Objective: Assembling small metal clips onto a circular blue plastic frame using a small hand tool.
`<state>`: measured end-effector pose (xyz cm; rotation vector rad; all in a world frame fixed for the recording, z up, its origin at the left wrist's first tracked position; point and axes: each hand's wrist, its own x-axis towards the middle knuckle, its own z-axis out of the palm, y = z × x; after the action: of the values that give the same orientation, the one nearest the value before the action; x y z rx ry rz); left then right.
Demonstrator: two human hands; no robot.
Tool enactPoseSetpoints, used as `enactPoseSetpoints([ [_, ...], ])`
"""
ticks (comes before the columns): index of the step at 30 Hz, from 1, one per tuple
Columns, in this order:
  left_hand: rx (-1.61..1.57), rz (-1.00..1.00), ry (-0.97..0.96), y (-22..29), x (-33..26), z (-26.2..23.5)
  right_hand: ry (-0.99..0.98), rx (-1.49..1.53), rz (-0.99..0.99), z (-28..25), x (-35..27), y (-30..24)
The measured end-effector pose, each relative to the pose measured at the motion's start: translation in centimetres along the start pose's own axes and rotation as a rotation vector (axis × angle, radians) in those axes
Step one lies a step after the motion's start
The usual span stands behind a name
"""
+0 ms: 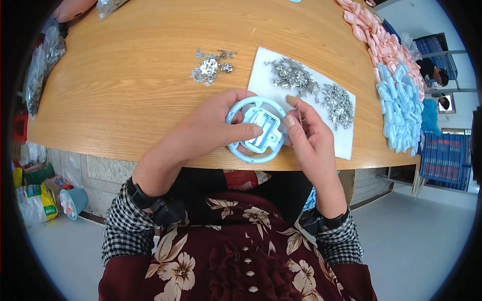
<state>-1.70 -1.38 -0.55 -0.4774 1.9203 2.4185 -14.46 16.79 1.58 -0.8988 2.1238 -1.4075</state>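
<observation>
My left hand (201,128) grips a light-blue toy steering wheel (251,159) by its left side, just above the table's near edge. Its thumb presses on the open battery compartment (266,122) in the wheel's middle, where some metal shows. At the wheel's right rim is my right hand (314,138), its fingers drawn together. A thin sliver shows between them, too small to name. A tan covering wraps one of its fingertips. Beyond that hand, small metal battery contacts (293,76) lie heaped on a white foam sheet (343,148), with a second pile (337,106) beside them.
Several metal contact pieces (208,67) lie on the wooden table (125,85) to the left. Light-blue plastic parts (399,108) and pink ones (376,37) are heaped along the right edge. Clear bags (47,55) sit at the far left; a blue bin (75,200) stands on the floor.
</observation>
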Motion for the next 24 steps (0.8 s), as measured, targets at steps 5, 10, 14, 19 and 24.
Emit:
enactPoseSetpoints([
  [5,-0.147,0.074,-0.112,-0.6,-0.8,0.8,-0.274,0.43,0.348,-1.3,-0.1,-0.2],
  [10,0.032,0.131,-0.013,-0.5,-0.8,1.6,-0.298,0.363,0.308,-1.3,-0.5,-0.2],
  [14,0.67,0.379,0.051,0.6,-1.2,1.9,-0.313,0.314,0.295,-1.2,-0.9,-1.0],
  [19,0.732,0.474,0.185,-0.2,-1.4,3.2,-0.232,0.341,0.208,-0.2,-1.4,-2.5],
  [24,-0.078,0.179,0.027,-1.2,-1.7,2.0,-0.183,0.469,0.128,-0.5,-1.3,-2.0],
])
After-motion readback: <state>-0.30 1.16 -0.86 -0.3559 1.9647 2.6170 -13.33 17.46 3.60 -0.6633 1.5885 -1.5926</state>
